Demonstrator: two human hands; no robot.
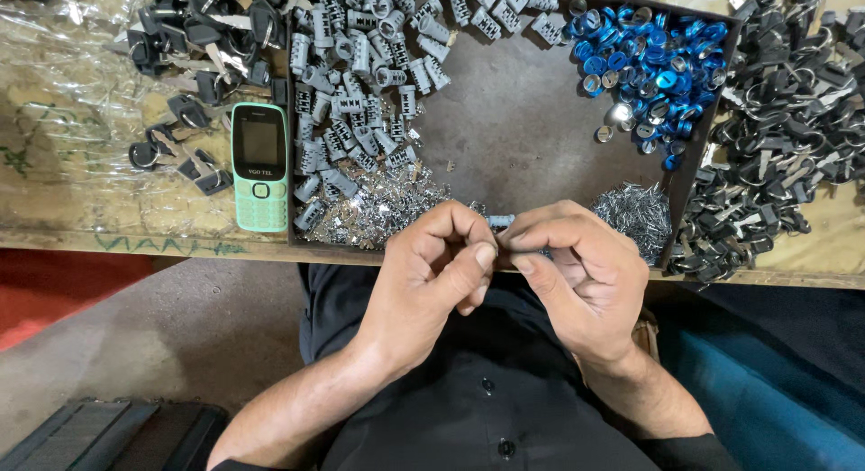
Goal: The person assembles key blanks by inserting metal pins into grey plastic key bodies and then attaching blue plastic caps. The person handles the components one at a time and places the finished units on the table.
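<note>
My left hand [439, 264] and my right hand [577, 273] meet in front of my chest at the near edge of a dark metal tray [532, 137]. Together they pinch a small grey metal lock cylinder [498, 221], of which only the top end shows between the fingertips. The fingers of both hands are curled tight around it. In the tray lie a heap of grey lock cylinders [369, 83], a pile of blue ring caps [653, 70], small shiny metal bits [387, 210] and a clump of thin pins [635, 214].
A green push-button phone [259, 167] lies face up left of the tray. Black-headed keys [198, 47] sit on clear plastic at the back left, and a big pile of keys on rings [784, 128] is on the right. The wooden bench edge [144, 241] runs below.
</note>
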